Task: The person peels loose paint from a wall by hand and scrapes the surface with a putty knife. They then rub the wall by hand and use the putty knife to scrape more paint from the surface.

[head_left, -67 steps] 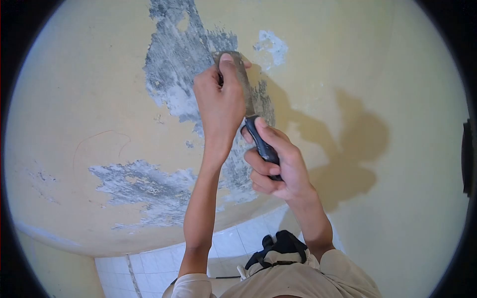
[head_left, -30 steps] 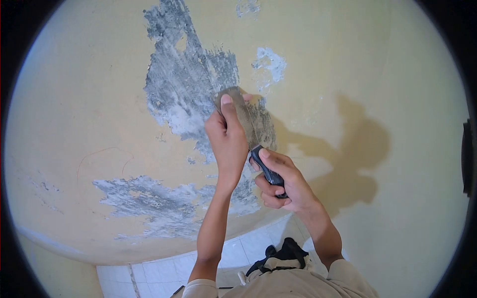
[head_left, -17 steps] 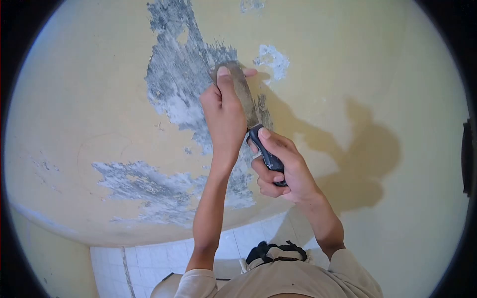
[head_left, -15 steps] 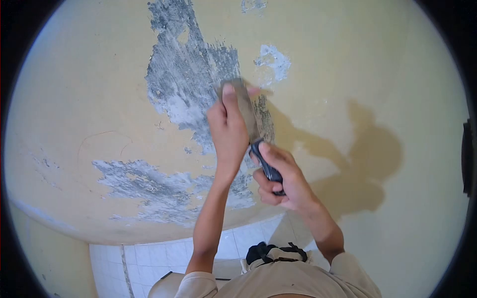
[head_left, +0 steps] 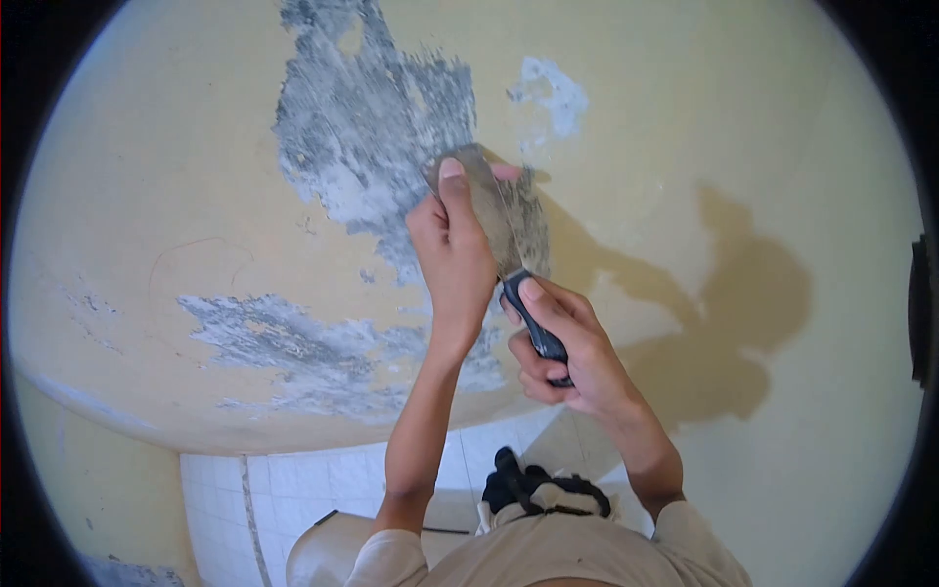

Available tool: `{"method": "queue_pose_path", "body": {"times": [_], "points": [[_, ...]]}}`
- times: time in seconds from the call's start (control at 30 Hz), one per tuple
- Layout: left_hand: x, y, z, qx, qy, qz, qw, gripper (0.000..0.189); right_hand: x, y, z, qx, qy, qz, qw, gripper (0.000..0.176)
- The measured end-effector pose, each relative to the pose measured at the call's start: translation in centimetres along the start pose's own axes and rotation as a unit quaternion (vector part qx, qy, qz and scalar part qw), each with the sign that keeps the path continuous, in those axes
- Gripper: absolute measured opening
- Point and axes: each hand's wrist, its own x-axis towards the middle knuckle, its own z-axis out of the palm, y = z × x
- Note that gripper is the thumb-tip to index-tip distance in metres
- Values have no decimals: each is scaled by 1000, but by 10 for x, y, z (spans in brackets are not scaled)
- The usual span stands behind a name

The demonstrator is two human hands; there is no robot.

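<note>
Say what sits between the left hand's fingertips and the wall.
The blade of the scraper; the left hand presses it against the wall, in the head view.

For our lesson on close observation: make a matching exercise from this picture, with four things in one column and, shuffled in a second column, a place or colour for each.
Things
1 left hand
2 right hand
3 scraped patch
4 floor tiles

Place or colour
A closed round the black handle
B white
C pressed on the blade
D grey

Pairs: 1-C, 2-A, 3-D, 4-B
</note>
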Motion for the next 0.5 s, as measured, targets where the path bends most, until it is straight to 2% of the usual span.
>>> {"method": "queue_pose_path", "body": {"times": [0.13, 0.2, 0.3, 0.4, 0.5], "points": [[-2, -3, 0, -27, -7, -6, 1000, 50, -5, -1, 1, 34, -10, 29, 999, 37], [-10, -6, -3, -17, -13, -5, 1000, 50, -4, 22, -6, 18, 9, 9, 1000, 37], [-5, -16, -5, 30, 1, 34, 999, 53, 6, 17, -3, 2, 2, -13, 1000, 37], [-19, -24, -10, 23, -18, -23, 999, 53, -5, 35, -8, 16, 26, 9, 1000, 37], [-13, -32, -7, 59, 3, 42, 997, 55, 6, 26, -11, -59, 27, -27, 998, 36]]}}
